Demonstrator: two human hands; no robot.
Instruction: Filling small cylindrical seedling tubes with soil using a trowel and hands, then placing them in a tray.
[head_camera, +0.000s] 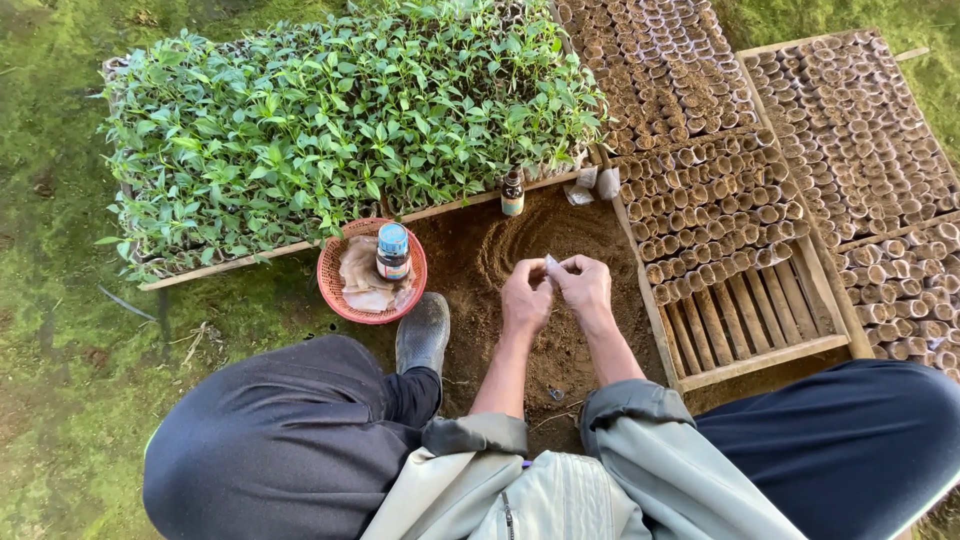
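Pinching a small white packet (551, 262), left hand (525, 297) and right hand (585, 288) fingers clamped together, near blue-capped jar (392, 251) in red basket (335, 290).

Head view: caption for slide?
Both hands, left and right, pinch a small packet above soil, beside seedlings.

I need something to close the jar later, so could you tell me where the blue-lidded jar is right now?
In the head view, the blue-lidded jar stands upright in the red basket on the ground, left of the left hand and just in front of the tray of green seedlings.
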